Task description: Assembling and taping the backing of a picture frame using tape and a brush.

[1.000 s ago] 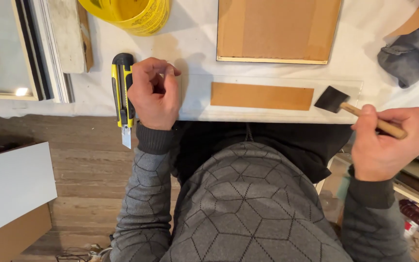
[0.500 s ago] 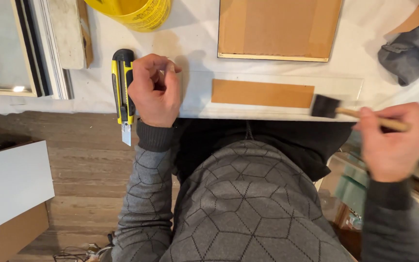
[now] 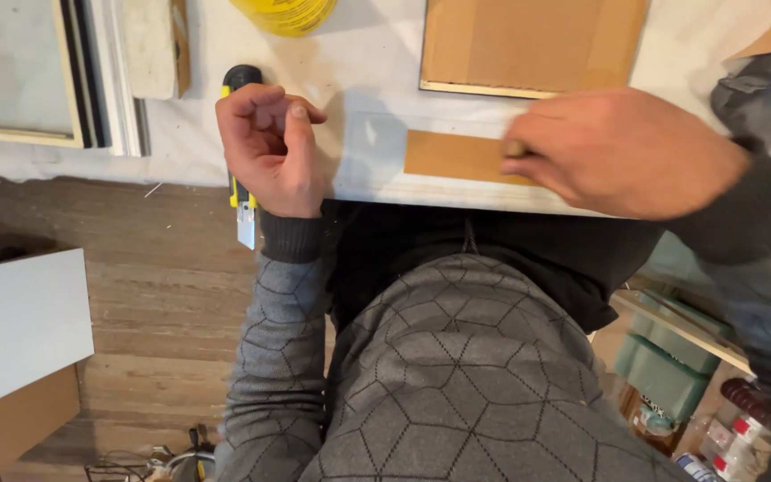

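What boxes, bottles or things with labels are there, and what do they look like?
Yellow tub: top edge of the table, round, bright yellow.
Green boxes: under the table at the right, blocky, pale green.
Small containers: bottom right corner, white and red, too small to tell more.

Perhaps small packages (image 3: pixel 732 439), bottom right

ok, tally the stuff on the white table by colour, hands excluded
Brown board pieces: 2, large panel and small strip
Yellow: 2, tub and utility knife
Grey cloth: 1
Total: 5
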